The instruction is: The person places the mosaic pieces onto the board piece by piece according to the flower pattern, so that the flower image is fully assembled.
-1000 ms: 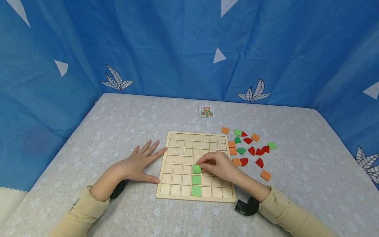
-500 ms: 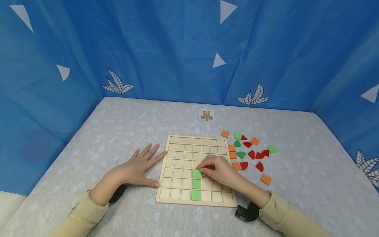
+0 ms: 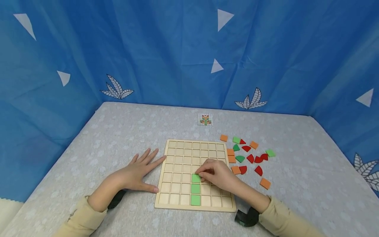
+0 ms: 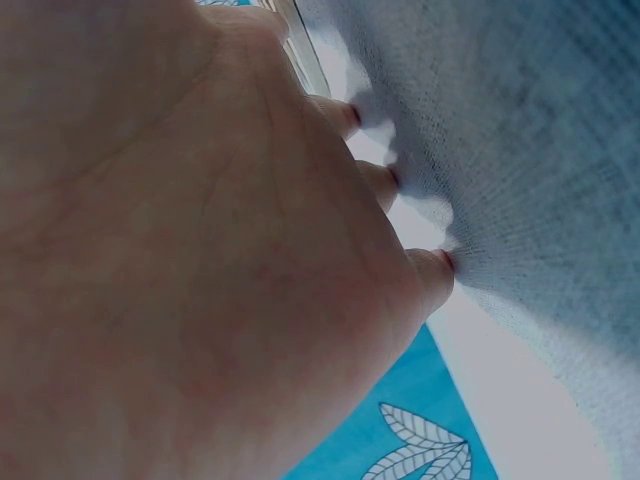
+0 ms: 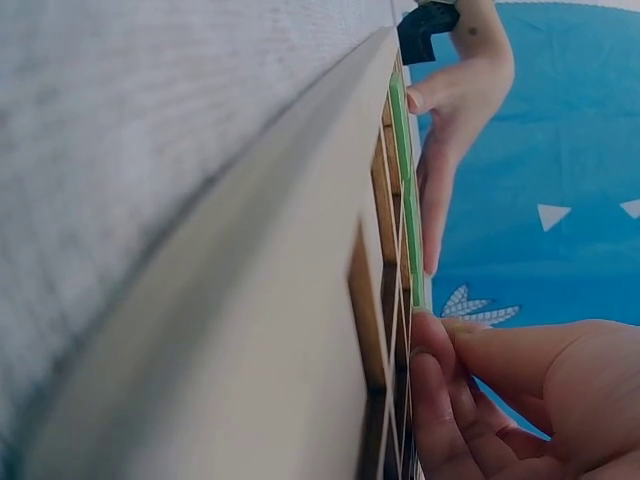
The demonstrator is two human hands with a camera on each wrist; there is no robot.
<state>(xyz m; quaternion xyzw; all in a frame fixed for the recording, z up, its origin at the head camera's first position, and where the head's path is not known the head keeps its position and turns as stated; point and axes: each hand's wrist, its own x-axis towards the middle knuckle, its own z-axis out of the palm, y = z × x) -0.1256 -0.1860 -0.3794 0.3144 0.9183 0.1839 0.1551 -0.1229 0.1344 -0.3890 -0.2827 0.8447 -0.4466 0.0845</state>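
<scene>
A square wooden grid board (image 3: 174, 187) lies on the table. Three light green square tiles stand in one column of its cells, from the front row back. At the rearmost green tile (image 3: 195, 178), the right hand (image 3: 217, 174) pinches the right corner with thumb and curled fingertips. In the right wrist view those fingers (image 5: 435, 340) meet the end of the green row. The left hand (image 3: 136, 172) lies spread on the cloth, its thumb and index fingertip at the board's left edge. Its palm (image 4: 230, 250) fills much of the left wrist view.
Right of the board lie loose pieces: orange squares (image 3: 265, 183), red quarter-rounds (image 3: 258, 170), dark green quarter-rounds (image 3: 240, 159) and light green squares (image 3: 270, 153). A small pattern card (image 3: 205, 119) lies behind the board. Blue printed cloth (image 3: 165, 52) hangs around the table.
The whole head view has shifted, so the table sits lower in it. The rearmost green tile now lies flatter in its cell under the right fingertips. The left hand keeps its place.
</scene>
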